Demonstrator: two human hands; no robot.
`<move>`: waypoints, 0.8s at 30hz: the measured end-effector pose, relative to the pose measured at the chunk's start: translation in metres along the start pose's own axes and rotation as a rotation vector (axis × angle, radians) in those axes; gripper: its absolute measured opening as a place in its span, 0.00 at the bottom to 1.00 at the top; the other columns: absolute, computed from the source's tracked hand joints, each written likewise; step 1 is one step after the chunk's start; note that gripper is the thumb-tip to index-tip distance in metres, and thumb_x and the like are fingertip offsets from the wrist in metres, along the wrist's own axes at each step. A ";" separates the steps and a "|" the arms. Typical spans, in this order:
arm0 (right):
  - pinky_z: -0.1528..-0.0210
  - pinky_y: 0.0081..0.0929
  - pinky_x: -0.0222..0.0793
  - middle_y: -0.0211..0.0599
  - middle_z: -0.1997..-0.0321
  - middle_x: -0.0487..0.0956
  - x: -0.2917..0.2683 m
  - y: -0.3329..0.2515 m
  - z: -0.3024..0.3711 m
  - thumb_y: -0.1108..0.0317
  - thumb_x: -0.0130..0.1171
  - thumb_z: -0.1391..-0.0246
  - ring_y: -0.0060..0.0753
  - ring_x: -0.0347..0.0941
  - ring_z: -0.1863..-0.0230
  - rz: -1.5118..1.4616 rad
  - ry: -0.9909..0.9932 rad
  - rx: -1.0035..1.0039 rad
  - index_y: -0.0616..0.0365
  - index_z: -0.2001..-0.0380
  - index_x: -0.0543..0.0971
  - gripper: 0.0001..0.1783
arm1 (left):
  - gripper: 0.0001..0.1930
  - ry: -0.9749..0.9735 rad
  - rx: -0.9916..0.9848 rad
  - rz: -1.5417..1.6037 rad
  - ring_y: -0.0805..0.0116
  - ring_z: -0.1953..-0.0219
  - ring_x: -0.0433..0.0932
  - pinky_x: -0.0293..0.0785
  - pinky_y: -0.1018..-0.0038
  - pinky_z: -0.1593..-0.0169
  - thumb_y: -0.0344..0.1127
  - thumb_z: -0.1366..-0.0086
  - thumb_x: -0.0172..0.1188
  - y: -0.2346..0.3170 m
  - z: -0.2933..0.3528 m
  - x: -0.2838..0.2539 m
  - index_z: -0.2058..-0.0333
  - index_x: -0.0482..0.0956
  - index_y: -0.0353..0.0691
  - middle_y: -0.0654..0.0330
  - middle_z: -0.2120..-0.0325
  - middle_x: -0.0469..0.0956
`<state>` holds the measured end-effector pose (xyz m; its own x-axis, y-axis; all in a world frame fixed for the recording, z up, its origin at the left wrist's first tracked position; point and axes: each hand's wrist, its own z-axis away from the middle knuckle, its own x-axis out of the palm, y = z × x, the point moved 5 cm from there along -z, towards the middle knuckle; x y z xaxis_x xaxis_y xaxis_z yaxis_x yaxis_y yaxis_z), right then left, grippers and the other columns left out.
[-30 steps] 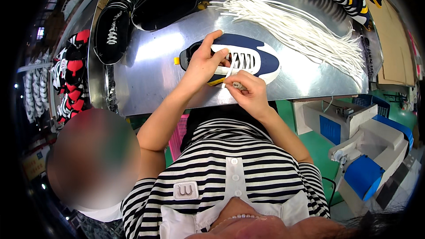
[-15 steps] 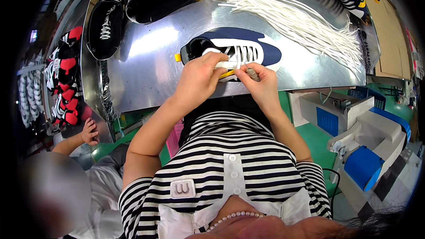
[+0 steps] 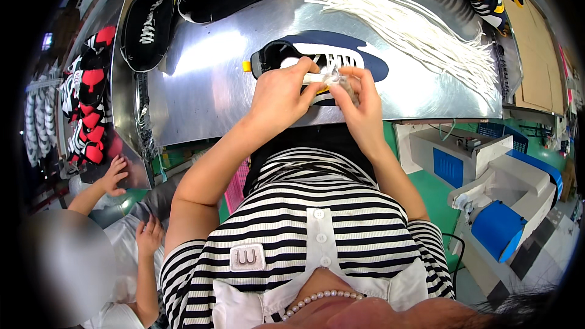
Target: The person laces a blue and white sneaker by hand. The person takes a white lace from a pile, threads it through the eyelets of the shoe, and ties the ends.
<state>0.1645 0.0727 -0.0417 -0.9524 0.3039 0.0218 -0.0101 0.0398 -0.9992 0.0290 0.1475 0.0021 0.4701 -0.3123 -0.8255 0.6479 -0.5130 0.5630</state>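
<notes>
A navy and white sneaker (image 3: 373, 64) with a black lining and a yellow heel tab lies on the metal table, its toe to the right. My left hand (image 3: 281, 96) is closed over the near side of its opening, pinching a white shoelace (image 3: 314, 78). Opposite it, my right hand (image 3: 361, 99) pinches the lace too, beside the eyelets. A small grey-brown thing (image 3: 347, 88) shows at the right fingers; its kind is unclear. White lacing crosses the shoe's front. My fingers hide the near eyelets.
A bundle of white shoelaces (image 3: 408, 27) lies at the far right of the metal table (image 3: 207, 100). Black shoes (image 3: 148, 27) stand at the far left, more striped ones at the far right. Red and black shoe parts (image 3: 91, 119) and a person's hand (image 3: 114, 176) are at left; a grey-blue machine (image 3: 499, 225) stands right.
My right fingers have moved up and closer to my left hand at the lace. The shoe has tilted slightly. At left, the other person's second hand has come into view.
</notes>
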 end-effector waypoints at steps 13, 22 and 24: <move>0.71 0.22 0.68 0.38 0.75 0.79 -0.008 -0.001 0.009 0.70 0.54 0.37 0.24 0.74 0.74 0.156 -0.132 0.164 0.63 0.64 0.69 0.08 | 0.13 0.032 0.076 0.017 0.53 0.74 0.80 0.73 0.66 0.71 0.39 0.40 0.65 -0.002 0.000 0.002 0.60 0.77 0.39 0.51 0.75 0.80; 0.72 0.28 0.69 0.40 0.77 0.79 -0.002 0.007 0.002 0.72 0.54 0.39 0.34 0.77 0.76 0.305 -0.061 0.239 0.63 0.64 0.67 0.07 | 0.12 0.123 0.397 -0.007 0.57 0.78 0.76 0.70 0.65 0.73 0.32 0.42 0.65 0.013 0.007 0.005 0.60 0.78 0.36 0.54 0.79 0.77; 0.70 0.38 0.71 0.47 0.77 0.79 0.012 -0.002 -0.006 0.70 0.53 0.39 0.49 0.78 0.74 0.372 -0.052 0.118 0.64 0.63 0.65 0.09 | 0.12 0.125 0.516 -0.054 0.58 0.79 0.74 0.69 0.65 0.73 0.29 0.43 0.64 0.021 0.012 0.008 0.60 0.78 0.34 0.56 0.81 0.75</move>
<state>0.1552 0.0814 -0.0397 -0.9118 0.2285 -0.3413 0.3064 -0.1750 -0.9357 0.0394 0.1245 0.0070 0.5325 -0.1929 -0.8241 0.3091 -0.8621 0.4015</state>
